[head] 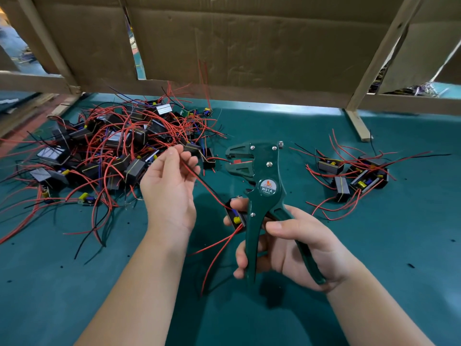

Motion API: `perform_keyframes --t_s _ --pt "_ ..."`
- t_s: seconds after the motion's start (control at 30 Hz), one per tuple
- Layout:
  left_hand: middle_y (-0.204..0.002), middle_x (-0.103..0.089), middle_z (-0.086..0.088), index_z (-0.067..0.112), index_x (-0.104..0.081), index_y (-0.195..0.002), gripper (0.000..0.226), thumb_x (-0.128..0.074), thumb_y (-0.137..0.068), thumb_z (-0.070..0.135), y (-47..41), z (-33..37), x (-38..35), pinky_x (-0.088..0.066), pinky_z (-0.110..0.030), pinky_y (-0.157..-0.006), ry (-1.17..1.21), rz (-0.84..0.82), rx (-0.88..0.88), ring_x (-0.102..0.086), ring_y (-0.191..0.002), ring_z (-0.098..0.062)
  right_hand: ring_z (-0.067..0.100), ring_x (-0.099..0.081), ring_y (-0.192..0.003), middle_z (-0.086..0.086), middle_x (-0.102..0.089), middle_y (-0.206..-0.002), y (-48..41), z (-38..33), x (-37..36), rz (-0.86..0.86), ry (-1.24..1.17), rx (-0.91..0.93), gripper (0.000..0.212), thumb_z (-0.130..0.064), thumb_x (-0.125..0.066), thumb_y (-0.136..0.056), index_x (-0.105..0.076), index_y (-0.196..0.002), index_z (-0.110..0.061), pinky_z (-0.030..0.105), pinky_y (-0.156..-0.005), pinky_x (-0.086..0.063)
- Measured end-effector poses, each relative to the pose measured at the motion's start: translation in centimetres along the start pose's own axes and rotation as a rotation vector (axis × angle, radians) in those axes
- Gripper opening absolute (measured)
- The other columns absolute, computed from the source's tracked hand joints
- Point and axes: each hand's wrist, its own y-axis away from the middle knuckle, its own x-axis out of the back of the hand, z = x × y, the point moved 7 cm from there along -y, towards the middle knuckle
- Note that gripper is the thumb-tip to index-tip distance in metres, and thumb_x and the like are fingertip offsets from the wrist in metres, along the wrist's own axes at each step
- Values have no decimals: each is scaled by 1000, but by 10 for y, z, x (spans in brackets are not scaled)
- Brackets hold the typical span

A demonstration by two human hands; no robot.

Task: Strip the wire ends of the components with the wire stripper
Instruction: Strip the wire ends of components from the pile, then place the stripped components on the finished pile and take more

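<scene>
Head view, looking down on a green worktop (399, 245) with two bare hands in front. The left grip (169, 193) is raised, thumb and fingertips pinching two wires (199, 181), one red and one black, that run down and right to one small black component (235, 216). The right grip (294, 245) is curled around both handles of one dark green wire stripper (268, 176), near centre; its upper fingers also press that component against the tool. The stripper's jaws stand apart, pointing left. Two more red wires hang from the held component toward the near edge. At far left lies one large tangled pile of components (107, 151), too many to count. At right sits a smaller group (356, 176), at least four. A cardboard wall (249, 46) stands behind.
</scene>
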Motion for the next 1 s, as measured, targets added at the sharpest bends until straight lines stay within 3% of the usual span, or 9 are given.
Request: perform_keyframes --t_s 0.4,0.6,0.7,0.8,0.9,1.0 --pt "-62 -60 5 10 -58 -84 19 -47 -99 11 -25 33 29 -49 -21 -59 -15 168 -190 -60 -57 -7 42 -60 -69 26 -57 -111 37 -44 35 187 106 90 74 -21 -89 -54 -63 -119 2 58 -67 -51" --pt "-49 -50 9 14 -56 -68 27 -54 -95 18 -17 14 19 -44 -20 -44 -287 78 -143 -48 -42 -8 37 -62 -65 20 -56 -92 54 -78 76 616 342 286 55 -14 -62 -70 -56 -121 5 50 -58 -56" --pt "-48 -50 9 14 -57 -68 27 -55 -95 19 -20 8 23 -45 -20 -43 -341 96 -79 -47 -40 -7 34 -66 -62 22 -54 -87 73 -98 97 834 479 382 36 -15 -63 -77 -58 -108 2 44 -55 -58" --pt "-71 -60 2 18 -61 -87 18 -50 -94 6 -22 5 25 -47 -22 -45 -320 113 -31 -54 -46 -9 33 -68 -64 24 -54 -90 80 -104 107 884 501 415 16 -7 -58 -89 -57 -105 -3 51 -62 -60" --pt "-98 -60 -2 22 -58 -101 29 -44 -93 -1 -22 4 24 -50 -20 -55 -396 94 -38 -60 -62 -8 34 -68 -65 22 -58 -88 75 -101 105 805 472 436 30 -14 -61 -80 -56 -107 -2 56 -63 -58" --pt "-114 -58 2 26 -57 -111 37 -44 -90 -2 -19 9 18 -53 -32 -81 -703 25 -178 -59 -83 -11 38 -66 -65 17 -61 -89 63 -95 97 716 398 426 41 -19 -60 -74 -57 -112 -3 58 -61 -56"
